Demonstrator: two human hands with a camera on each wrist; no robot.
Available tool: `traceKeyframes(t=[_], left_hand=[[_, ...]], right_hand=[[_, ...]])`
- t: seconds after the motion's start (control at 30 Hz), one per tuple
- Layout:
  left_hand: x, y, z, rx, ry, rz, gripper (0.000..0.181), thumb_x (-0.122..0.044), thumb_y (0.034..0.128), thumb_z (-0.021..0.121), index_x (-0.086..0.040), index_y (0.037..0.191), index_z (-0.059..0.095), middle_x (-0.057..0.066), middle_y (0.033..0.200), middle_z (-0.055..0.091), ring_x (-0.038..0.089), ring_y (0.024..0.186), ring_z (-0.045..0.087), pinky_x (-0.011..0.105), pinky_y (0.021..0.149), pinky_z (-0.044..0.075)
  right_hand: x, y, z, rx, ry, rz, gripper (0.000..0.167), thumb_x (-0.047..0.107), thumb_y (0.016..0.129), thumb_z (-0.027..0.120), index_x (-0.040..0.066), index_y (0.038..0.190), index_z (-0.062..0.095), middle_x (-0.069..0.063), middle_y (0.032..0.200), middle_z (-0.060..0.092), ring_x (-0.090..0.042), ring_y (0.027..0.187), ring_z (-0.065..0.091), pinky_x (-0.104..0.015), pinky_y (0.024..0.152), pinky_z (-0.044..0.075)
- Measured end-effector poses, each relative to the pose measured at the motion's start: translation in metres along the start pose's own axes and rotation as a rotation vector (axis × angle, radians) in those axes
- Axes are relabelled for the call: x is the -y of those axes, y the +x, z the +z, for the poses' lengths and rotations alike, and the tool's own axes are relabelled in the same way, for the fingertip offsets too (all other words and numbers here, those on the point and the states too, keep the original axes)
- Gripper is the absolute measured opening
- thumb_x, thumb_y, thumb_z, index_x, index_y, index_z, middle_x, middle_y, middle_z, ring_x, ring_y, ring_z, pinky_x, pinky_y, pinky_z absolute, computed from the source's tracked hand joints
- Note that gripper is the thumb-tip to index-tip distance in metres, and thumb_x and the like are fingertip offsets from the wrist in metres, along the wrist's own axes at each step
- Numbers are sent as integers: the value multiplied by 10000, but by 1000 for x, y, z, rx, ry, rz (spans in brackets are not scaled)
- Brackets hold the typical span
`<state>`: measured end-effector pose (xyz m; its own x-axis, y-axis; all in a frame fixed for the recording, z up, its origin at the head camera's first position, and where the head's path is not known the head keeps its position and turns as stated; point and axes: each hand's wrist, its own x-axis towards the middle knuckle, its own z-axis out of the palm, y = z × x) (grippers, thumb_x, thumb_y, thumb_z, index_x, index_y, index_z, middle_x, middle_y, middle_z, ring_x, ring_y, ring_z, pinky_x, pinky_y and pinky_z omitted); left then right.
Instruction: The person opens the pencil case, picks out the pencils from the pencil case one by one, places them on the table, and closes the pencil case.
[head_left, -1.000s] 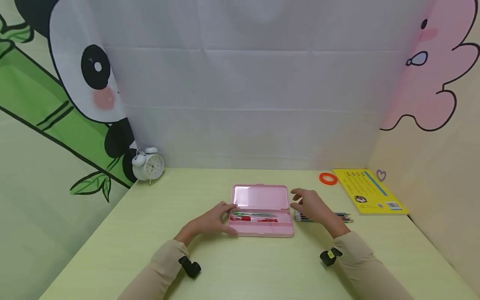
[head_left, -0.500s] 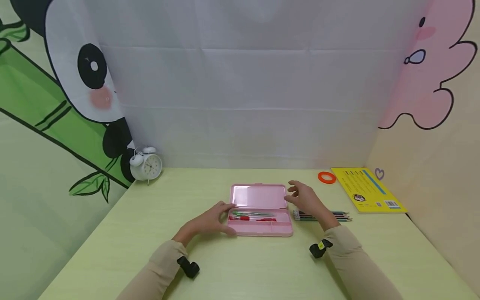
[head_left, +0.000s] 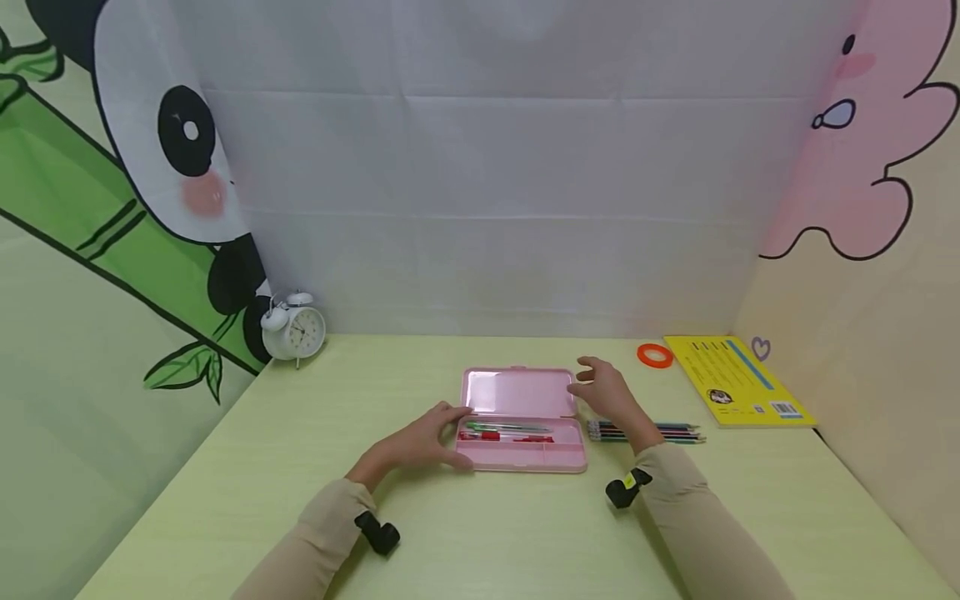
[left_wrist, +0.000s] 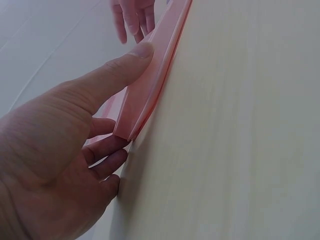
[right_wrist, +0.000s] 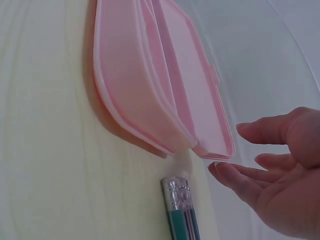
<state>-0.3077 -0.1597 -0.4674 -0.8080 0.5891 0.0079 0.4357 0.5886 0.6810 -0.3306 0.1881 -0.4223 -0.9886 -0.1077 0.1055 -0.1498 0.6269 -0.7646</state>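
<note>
A pink pencil case (head_left: 495,457) lies on the table, its lid (head_left: 517,394) folded back flat. Inside are a green pen (head_left: 510,428) and red pens (head_left: 534,439). My left hand (head_left: 416,440) holds the case by its left end, the thumb along the front wall and fingers at the side and back; the left wrist view shows fingertips at the case's corner (left_wrist: 127,125). My right hand (head_left: 611,395) hovers at the lid's right edge, thumb and fingers spread apart. In the right wrist view its fingertips (right_wrist: 220,170) are close beside the lid's corner; contact is unclear.
Several pencils (head_left: 678,433) lie bundled right of the case, partly behind the right wrist. Farther back are an orange ring (head_left: 655,356) and a yellow book (head_left: 738,382). A white alarm clock (head_left: 303,332) stands at the back left, before the white curtain (head_left: 510,275).
My right hand has moved left and slightly back, from beside the case and pencils to the lid's right edge. The left hand and the case have stayed in place.
</note>
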Motion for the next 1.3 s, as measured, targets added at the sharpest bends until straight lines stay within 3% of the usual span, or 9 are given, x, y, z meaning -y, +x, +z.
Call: traceKeyframes(t=[0.3, 0.5, 0.67, 0.97, 1.3], left_hand=[[2, 1, 1, -1, 3, -3, 954, -507, 751, 841, -150, 1525, 414, -8, 1232, 450, 205, 1175, 438, 475, 1028, 398], [0, 0, 1, -3, -5, -10, 985, -504, 747, 846, -147, 1540, 384, 10, 1280, 455, 218, 1216, 433, 489, 1056, 377], [-1, 0, 3, -26, -54, -44, 1132, -492, 723, 874, -124, 1577, 228, 56, 1391, 458, 255, 1333, 399, 544, 1134, 273], [-2, 1, 3, -76, -148, -41, 1418, -410, 696, 920, -57, 1572, -138, 32, 1271, 499, 203, 1241, 473, 551, 1165, 177], [-2, 3, 4, -74, -153, -41, 1433, -387, 705, 919, -88, 1567, -186, 29, 1248, 508, 193, 1225, 466, 550, 1165, 169]], right_hand=[[-9, 10, 0, 55, 188, 34, 611, 3, 959, 622, -81, 1494, 339, -345, 1339, 530, -433, 1180, 588, -451, 897, 533], [-16, 12, 2, 47, 299, 58, 606, -21, 959, 614, -72, 1498, 340, -338, 1369, 502, -428, 1143, 612, -449, 863, 546], [-19, 10, 3, 10, 324, 34, 584, -37, 944, 618, -78, 1478, 386, -306, 1339, 519, -414, 1112, 621, -454, 846, 551], [-17, 5, -1, 4, 322, -39, 435, -55, 953, 595, -80, 1382, 526, -265, 1267, 549, -386, 1081, 631, -473, 875, 537], [-20, -7, -7, 26, 413, -43, 424, 34, 957, 659, 46, 1377, 601, -227, 1311, 585, -376, 1082, 650, -520, 855, 533]])
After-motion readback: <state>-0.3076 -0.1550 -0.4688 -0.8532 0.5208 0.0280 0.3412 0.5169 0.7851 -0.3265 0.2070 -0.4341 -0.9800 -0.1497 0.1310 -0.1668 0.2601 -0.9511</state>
